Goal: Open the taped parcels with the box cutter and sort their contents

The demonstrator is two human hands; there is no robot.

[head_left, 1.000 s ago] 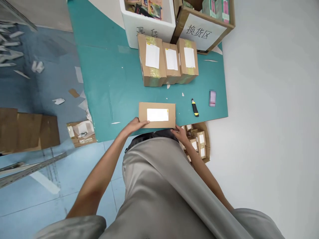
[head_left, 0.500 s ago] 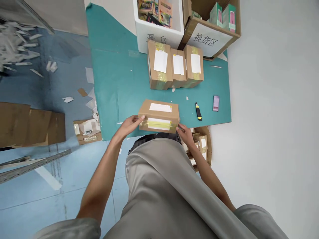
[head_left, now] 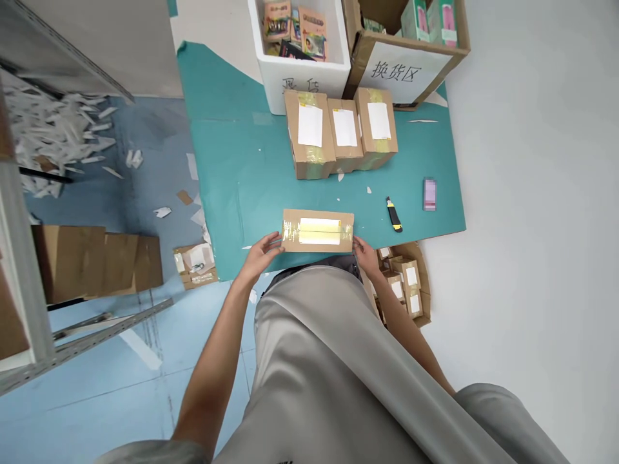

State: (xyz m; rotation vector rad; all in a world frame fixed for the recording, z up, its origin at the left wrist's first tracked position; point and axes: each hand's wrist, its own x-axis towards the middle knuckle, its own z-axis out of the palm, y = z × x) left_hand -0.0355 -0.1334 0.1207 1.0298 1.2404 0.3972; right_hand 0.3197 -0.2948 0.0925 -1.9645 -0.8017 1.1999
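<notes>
A brown cardboard box (head_left: 293, 241) with yellowish tape and a white label on its upward face is at the near edge of the green table (head_left: 242, 167). At its left end is my left hand (head_left: 262, 256), thumb and fingertips against the corner and slightly apart. My right hand (head_left: 366, 254) has its curled fingers at the opposite end, so the box sits between both hands. Whether its underside rests fully on the table is hidden. Beyond it stand three taped, labelled cartons: a left carton (head_left: 310, 161), a middle carton (head_left: 345, 152) and a right carton (head_left: 376, 147).
A black-and-yellow box cutter (head_left: 393, 215) and a small pinkish card-like item (head_left: 429, 194) lie at right. Behind the cartons stand a white bin (head_left: 302, 71) and an open carton (head_left: 411, 48). Below the table's right edge, a large carton (head_left: 425, 283) holds several parcels. Brown boxes (head_left: 97, 264) stand left.
The box has turned from showing two faces to lying with its taped, labelled face up. Both hands stay at its ends, the left fingers looser. My view has shifted a little.
</notes>
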